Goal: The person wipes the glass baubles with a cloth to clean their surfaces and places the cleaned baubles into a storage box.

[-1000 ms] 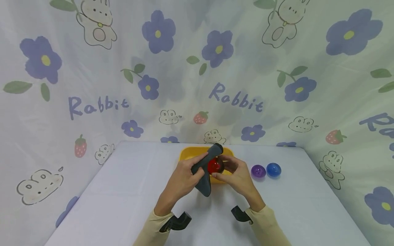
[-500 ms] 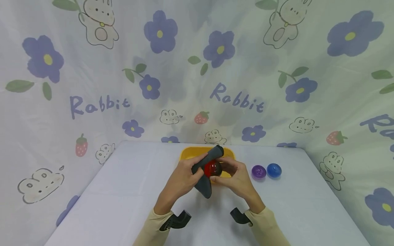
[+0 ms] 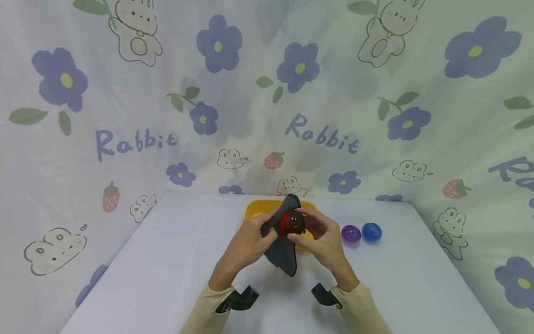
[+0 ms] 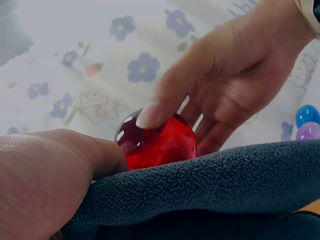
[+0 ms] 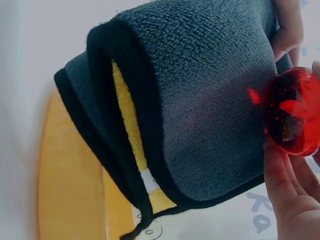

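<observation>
A dark grey-blue towel [image 3: 283, 257] with black edging hangs folded from my left hand [image 3: 247, 235], which grips it between thumb and fingers. Its yellow inner face [image 5: 129, 117] shows at the fold in the right wrist view. Against the towel sits a clear red ball [image 4: 165, 142], partly dark in look. My right hand [image 3: 322, 234] holds this ball from the right, thumb on the near side and fingers behind. In the left wrist view, the towel [image 4: 215, 182] hides the lower part of the ball. Both hands are raised in front of the yellow tray.
Behind the hands, a yellow tray [image 3: 255, 207] stands on the white-covered table [image 3: 175, 241]. A purple ball [image 3: 351, 234] and a blue ball [image 3: 371, 232] lie side by side to its right. A patterned curtain [image 3: 250, 102] rises behind the table.
The red ball has turned in my right hand, and more of its dark side faces the head camera. The towel's lower end has swung right and spread wider.
</observation>
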{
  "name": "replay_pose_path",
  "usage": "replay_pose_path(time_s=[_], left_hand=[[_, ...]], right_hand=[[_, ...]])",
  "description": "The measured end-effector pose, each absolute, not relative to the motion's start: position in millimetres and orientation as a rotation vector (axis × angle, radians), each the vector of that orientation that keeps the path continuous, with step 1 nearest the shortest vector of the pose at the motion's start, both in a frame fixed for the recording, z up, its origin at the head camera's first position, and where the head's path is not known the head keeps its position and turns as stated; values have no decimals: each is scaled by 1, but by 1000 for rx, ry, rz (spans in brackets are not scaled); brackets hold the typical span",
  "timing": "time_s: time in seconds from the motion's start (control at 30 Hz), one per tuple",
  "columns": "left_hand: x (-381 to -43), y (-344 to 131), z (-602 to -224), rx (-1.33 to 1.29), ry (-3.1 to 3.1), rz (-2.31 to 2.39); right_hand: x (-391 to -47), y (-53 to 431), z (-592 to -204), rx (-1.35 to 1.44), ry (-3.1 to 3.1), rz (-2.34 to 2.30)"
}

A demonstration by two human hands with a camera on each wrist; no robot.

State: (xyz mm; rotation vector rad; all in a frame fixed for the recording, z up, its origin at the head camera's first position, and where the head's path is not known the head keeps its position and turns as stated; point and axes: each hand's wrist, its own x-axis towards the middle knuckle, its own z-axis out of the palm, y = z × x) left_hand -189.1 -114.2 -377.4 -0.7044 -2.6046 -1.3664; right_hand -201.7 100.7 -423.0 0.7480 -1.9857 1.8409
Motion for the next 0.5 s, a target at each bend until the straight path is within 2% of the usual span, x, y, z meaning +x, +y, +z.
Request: replay_pose_path(time_s=[0.5], left_hand=[[-188, -116, -376, -685, -2626, -1407]], right_hand=[[-203, 102, -422, 679, -2012, 1874]])
